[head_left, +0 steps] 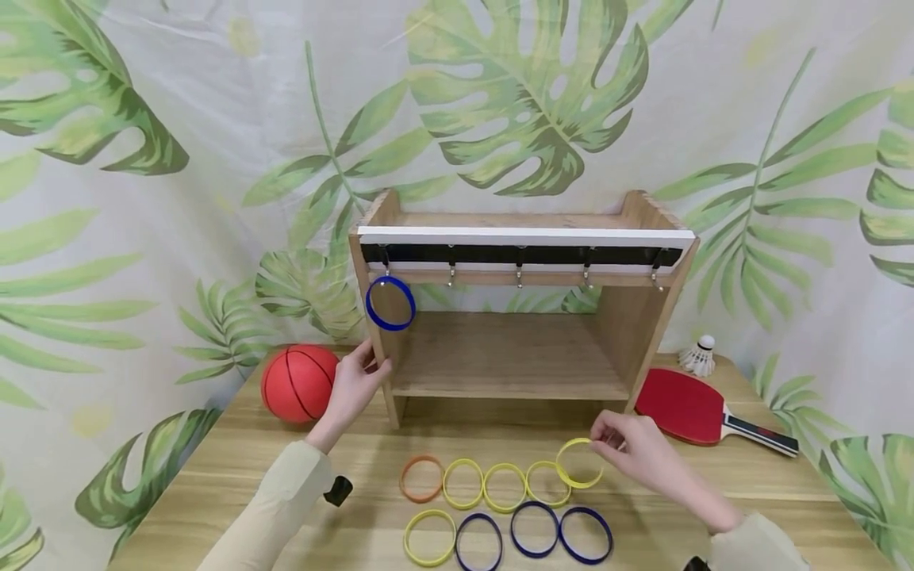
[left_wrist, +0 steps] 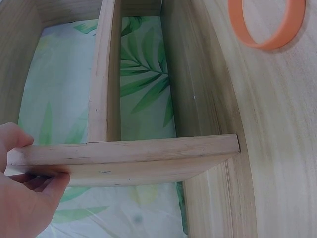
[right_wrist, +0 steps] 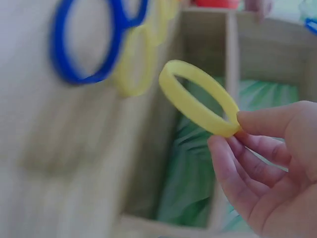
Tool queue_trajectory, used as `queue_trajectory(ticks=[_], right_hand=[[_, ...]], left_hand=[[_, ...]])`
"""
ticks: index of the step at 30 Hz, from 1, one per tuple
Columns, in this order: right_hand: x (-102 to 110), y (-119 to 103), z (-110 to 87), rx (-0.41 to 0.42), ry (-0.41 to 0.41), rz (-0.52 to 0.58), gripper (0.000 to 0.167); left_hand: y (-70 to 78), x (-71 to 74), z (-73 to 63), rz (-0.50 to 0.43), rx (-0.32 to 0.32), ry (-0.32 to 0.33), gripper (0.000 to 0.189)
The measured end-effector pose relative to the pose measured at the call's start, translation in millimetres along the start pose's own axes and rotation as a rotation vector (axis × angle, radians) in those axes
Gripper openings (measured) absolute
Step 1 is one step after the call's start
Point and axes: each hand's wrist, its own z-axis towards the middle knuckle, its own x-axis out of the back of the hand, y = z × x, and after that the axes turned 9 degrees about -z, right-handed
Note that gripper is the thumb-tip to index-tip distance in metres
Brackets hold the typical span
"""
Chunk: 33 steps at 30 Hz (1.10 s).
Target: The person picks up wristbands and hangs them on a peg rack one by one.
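My right hand [head_left: 635, 448] pinches a yellow silicone wristband [right_wrist: 198, 101] between thumb and fingers, raised over the table in front of the wooden shelf [head_left: 500, 394]. My left hand [head_left: 355, 385] grips the front edge of the shelf's left side panel [left_wrist: 133, 156], thumb on one face and fingers on the other. A blue wristband [head_left: 369, 305] hangs from the leftmost hook of the black strip [head_left: 485, 254] along the shelf's top front. The other hooks [head_left: 519, 276] hold nothing. On the table lie an orange wristband [head_left: 403, 485], several yellow wristbands [head_left: 408, 547] and three blue ones [head_left: 587, 561].
A red ball [head_left: 296, 385] with black lines sits left of the shelf, close to my left hand. To the right lie a red table tennis paddle [head_left: 681, 406] and a shuttlecock [head_left: 698, 358]. A leaf-patterned cloth [head_left: 214, 198] hangs behind the wooden table [head_left: 236, 476].
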Motion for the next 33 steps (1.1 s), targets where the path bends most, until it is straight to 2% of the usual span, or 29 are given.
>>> queue_trajectory(ticks=[3, 7, 11, 15, 19, 26, 33], right_hand=[[15.2, -18.8, 14.4, 0.009, -0.014, 0.015, 0.016], [36.3, -44.4, 36.7, 0.070, 0.016, 0.032, 0.018], [60.1, -66.4, 61.9, 0.163, 0.089, 0.044, 0.018], [82.4, -85.2, 92.2, 0.263, 0.191, 0.008, 0.016], [98.2, -103.3, 123.5, 0.296, 0.248, -0.030, 0.012], [98.4, -127.5, 167.2, 0.295, 0.220, -0.012, 0.006], [83.8, -139.2, 190.4, 0.379, 0.282, -0.149, 0.005]], left_hand=[[0.2, -0.4, -0.4, -0.007, 0.003, -0.005, 0.039], [2.5, -1.6, -1.7, -0.007, 0.006, -0.006, 0.038], [17.1, -2.3, -6.7, -0.009, 0.000, -0.009, 0.035], [33.0, -0.9, -11.6, 0.019, -0.009, -0.011, 0.033], [36.2, 0.9, -12.1, 0.035, -0.009, -0.018, 0.030], [-4.4, 1.2, -0.4, 0.017, -0.029, 0.012, 0.033], [-2.7, -0.1, -0.4, -0.008, -0.024, 0.012, 0.039]])
